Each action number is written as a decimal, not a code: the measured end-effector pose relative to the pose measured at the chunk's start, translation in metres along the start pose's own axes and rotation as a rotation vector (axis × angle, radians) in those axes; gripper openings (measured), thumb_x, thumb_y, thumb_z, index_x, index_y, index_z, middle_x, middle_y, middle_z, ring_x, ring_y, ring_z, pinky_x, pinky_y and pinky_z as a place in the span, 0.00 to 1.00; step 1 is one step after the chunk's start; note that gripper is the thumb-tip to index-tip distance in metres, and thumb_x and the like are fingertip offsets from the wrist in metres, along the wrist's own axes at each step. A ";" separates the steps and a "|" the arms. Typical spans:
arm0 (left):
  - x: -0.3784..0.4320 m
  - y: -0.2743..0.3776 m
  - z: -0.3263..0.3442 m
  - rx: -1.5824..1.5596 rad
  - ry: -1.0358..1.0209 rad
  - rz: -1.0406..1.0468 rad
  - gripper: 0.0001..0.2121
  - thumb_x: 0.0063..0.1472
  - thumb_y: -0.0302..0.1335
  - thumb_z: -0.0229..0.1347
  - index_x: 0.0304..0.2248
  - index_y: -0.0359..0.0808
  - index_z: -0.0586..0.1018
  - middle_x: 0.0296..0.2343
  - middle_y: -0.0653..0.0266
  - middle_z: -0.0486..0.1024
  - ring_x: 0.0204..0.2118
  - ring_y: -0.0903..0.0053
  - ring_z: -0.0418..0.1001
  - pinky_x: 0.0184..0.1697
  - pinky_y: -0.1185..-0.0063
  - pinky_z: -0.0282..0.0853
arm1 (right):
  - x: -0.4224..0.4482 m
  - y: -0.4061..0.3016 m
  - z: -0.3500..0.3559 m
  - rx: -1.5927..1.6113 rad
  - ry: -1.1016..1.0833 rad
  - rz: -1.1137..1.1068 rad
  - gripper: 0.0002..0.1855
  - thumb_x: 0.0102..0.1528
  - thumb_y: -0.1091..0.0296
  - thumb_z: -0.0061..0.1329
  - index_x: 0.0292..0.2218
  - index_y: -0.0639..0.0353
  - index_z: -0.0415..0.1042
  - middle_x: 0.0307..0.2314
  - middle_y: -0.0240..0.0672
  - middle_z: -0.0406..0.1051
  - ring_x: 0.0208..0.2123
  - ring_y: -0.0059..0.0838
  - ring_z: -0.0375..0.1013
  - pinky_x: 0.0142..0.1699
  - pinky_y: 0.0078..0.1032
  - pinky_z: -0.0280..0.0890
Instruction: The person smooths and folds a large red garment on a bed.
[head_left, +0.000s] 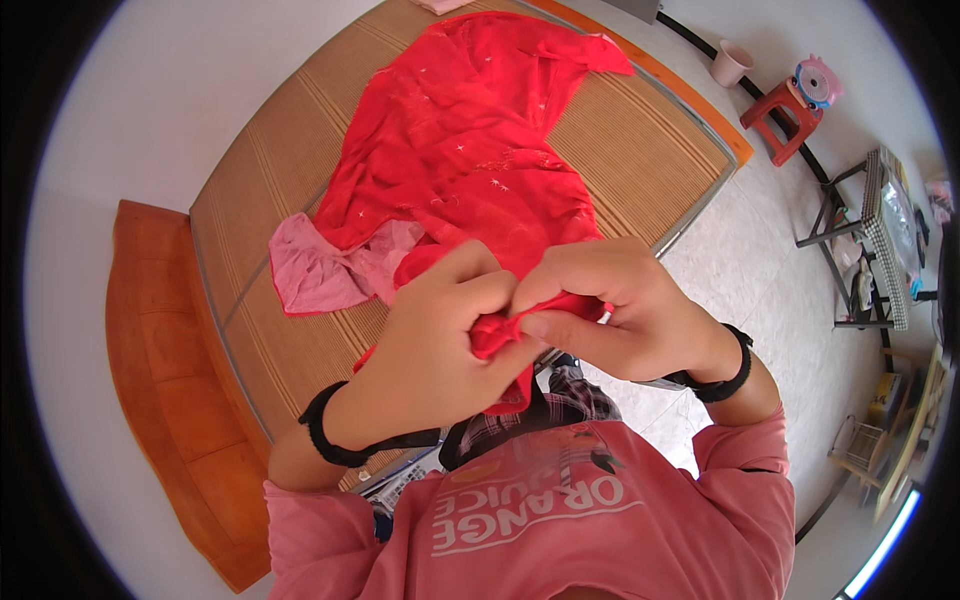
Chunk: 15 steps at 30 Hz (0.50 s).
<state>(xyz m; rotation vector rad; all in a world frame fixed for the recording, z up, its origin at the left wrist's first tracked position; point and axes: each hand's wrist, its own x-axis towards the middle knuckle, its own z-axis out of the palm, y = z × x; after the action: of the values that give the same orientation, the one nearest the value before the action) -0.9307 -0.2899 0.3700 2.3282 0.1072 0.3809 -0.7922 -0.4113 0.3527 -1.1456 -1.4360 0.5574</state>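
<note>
A large red patterned cloth (480, 150) with a pink underside lies rumpled on a bed with a striped woven mat (637, 142). Its near end is gathered up in front of my chest. My left hand (442, 330) grips a bunched fold of it between curled fingers and thumb. Close against it, my right hand (607, 307) pinches the same bunched red fabric between thumb and forefinger. Black bands circle both wrists. The pink underside shows where the cloth is turned over, left of my hands. What lies inside the fold is hidden.
A wooden headboard (180, 375) borders the bed at left. Across the tiled floor (727, 277), at right, stand a pink bin (730, 64), a red stool (787, 120) bearing a small fan (816, 81), and a table with a checked cover (881, 210). A wooden rail edges the bed's far right.
</note>
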 end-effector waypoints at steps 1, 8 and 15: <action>0.001 0.000 -0.001 -0.003 -0.008 0.002 0.14 0.42 0.29 0.63 0.22 0.32 0.69 0.19 0.61 0.66 0.21 0.74 0.66 0.23 0.79 0.59 | 0.000 -0.001 -0.001 0.016 -0.023 0.017 0.05 0.45 0.81 0.49 0.28 0.63 0.70 0.20 0.32 0.67 0.20 0.23 0.65 0.24 0.17 0.57; -0.021 -0.012 -0.038 -0.005 -0.053 -0.346 0.05 0.49 0.21 0.54 0.24 0.29 0.71 0.20 0.60 0.67 0.21 0.74 0.65 0.26 0.81 0.60 | -0.033 0.056 0.017 0.095 -0.002 0.177 0.09 0.44 0.80 0.48 0.29 0.63 0.62 0.21 0.35 0.64 0.24 0.25 0.65 0.32 0.21 0.62; -0.047 -0.022 -0.043 0.139 0.171 -0.353 0.07 0.47 0.17 0.52 0.29 0.30 0.74 0.23 0.59 0.72 0.26 0.73 0.70 0.32 0.82 0.63 | -0.062 0.090 0.064 -0.185 0.376 0.137 0.05 0.44 0.80 0.48 0.26 0.63 0.65 0.22 0.38 0.66 0.26 0.36 0.65 0.30 0.24 0.61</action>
<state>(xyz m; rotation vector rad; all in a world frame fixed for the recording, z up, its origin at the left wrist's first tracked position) -0.9878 -0.2535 0.3719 2.3477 0.6367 0.4024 -0.8310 -0.4114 0.2322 -1.4194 -1.1059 0.2854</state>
